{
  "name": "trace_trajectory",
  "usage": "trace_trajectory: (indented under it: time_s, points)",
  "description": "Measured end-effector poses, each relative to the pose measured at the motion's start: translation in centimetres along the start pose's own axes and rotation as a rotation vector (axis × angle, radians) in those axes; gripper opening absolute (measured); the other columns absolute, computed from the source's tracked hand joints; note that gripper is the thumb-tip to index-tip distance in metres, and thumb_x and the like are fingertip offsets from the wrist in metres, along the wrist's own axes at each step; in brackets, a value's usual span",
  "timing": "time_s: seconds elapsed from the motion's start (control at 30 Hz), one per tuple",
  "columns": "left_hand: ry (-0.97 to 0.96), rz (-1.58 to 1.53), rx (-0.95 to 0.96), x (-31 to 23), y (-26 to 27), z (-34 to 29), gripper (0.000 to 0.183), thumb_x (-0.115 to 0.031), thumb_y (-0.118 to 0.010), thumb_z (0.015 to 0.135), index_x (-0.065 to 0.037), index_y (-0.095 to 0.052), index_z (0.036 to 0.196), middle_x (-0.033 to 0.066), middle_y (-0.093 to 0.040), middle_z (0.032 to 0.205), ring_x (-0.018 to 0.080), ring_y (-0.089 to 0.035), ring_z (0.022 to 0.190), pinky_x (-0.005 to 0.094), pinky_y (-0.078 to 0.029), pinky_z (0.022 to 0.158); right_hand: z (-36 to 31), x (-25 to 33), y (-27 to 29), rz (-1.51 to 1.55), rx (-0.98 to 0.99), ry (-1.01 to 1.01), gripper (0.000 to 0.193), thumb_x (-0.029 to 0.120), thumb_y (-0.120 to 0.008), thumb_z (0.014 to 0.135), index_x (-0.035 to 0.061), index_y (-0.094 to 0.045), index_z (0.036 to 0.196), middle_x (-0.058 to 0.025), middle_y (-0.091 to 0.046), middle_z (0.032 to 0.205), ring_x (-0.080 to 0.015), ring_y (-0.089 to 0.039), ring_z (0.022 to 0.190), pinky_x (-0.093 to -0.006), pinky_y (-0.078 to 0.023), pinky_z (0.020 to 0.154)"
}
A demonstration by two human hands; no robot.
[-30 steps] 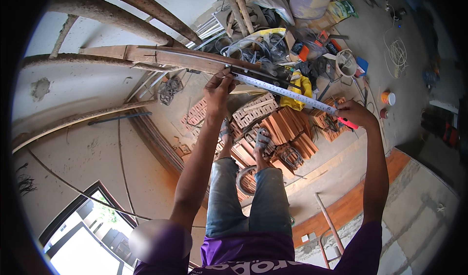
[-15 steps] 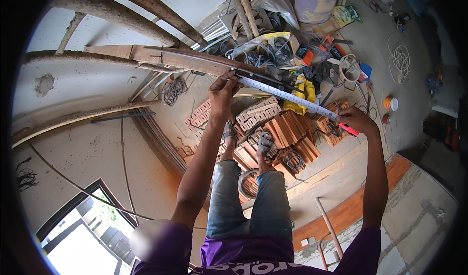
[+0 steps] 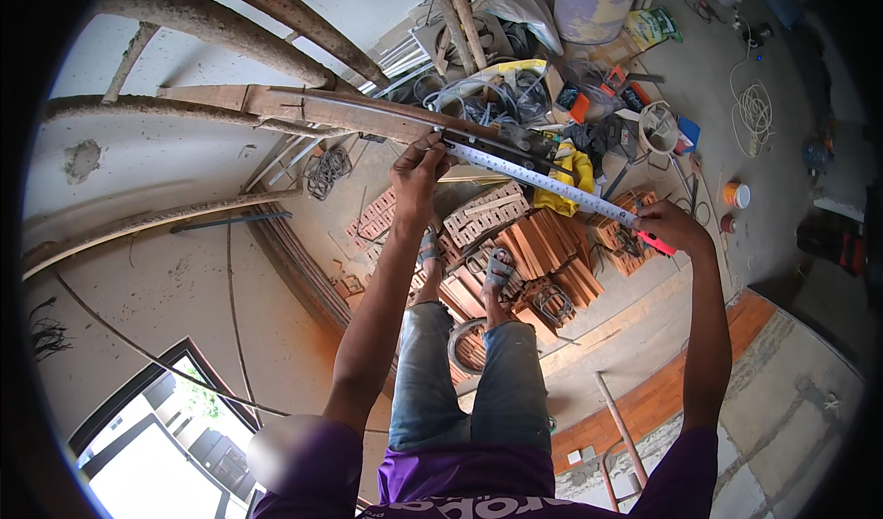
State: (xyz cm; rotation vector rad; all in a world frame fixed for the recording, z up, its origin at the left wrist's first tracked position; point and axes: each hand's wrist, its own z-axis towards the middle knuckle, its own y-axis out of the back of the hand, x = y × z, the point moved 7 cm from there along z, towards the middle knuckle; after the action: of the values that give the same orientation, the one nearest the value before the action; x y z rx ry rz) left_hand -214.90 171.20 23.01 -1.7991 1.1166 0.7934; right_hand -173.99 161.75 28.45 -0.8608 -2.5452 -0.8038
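Left hand (image 3: 419,171): fingertips pinched on the near end of the tape blade (image 3: 543,183); the dark bar (image 3: 501,148) lies just beyond, contact unclear.
Right hand (image 3: 676,228): closed around the red tape case (image 3: 657,242).
Tape blade: stretched between both hands; probably held at each end so that it is drawn straight.
Timber beam (image 3: 359,116): seen beyond and left of the left hand.
Markings: graduations are printed along the white blade; pale lettering is borne by the purple shirt (image 3: 460,470), below both hands.

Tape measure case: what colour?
The tape measure case is pinkish red, best seen in the head view.
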Motion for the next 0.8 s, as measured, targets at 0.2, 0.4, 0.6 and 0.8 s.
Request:
trace_trajectory:
  time_s: [0.2, 0.4, 0.6, 0.8]
  points:
    - [-0.012, 0.001, 0.047, 0.0, -0.1, 0.1, 0.019, -0.007, -0.064, 0.091, -0.002, -0.067, 0.109, 0.0001, -0.064, 0.082, 0.0057, -0.058, 0.070, 0.0180, -0.049, 0.065, 0.1, 0.0, -0.1, 0.014, -0.003, 0.035, 0.033, 0.030, -0.062, 0.085, 0.0000, -0.072, 0.095, -0.0081, -0.066, 0.072, -0.0132, -0.057, 0.065, -0.0300, -0.046, 0.065]
    - [0.011, 0.022, 0.005, 0.1, 0.7, 0.0, 0.021, -0.007, -0.064, 0.091, -0.002, -0.066, 0.111, 0.0005, -0.065, 0.083, 0.0054, -0.059, 0.072, 0.0180, -0.050, 0.065, 0.0, 0.4, 0.1, -0.028, -0.004, 0.016, 0.034, 0.032, -0.062, 0.085, 0.0010, -0.072, 0.094, -0.0092, -0.063, 0.068, -0.0146, -0.056, 0.065, -0.0314, -0.045, 0.065]
    - [-0.016, 0.047, 0.010, -0.1, 0.6, 0.1, 0.022, -0.007, -0.064, 0.091, -0.002, -0.066, 0.112, 0.0012, -0.066, 0.085, 0.0055, -0.060, 0.072, 0.0184, -0.051, 0.065, 0.1, 0.8, 0.3, -0.026, -0.006, 0.067, 0.035, 0.031, -0.063, 0.084, -0.0004, -0.072, 0.095, -0.0107, -0.062, 0.069, -0.0165, -0.056, 0.065, -0.0328, -0.045, 0.066]
    - [-0.010, 0.065, 0.051, -0.3, 0.3, 0.0, 0.023, -0.007, -0.064, 0.091, -0.001, -0.065, 0.113, 0.0017, -0.065, 0.085, 0.0060, -0.059, 0.072, 0.0184, -0.050, 0.066, 0.0, 0.4, 0.7, -0.011, -0.027, 0.034, 0.033, 0.028, -0.064, 0.084, -0.0012, -0.071, 0.097, -0.0119, -0.062, 0.070, -0.0166, -0.057, 0.066, -0.0325, -0.044, 0.065]
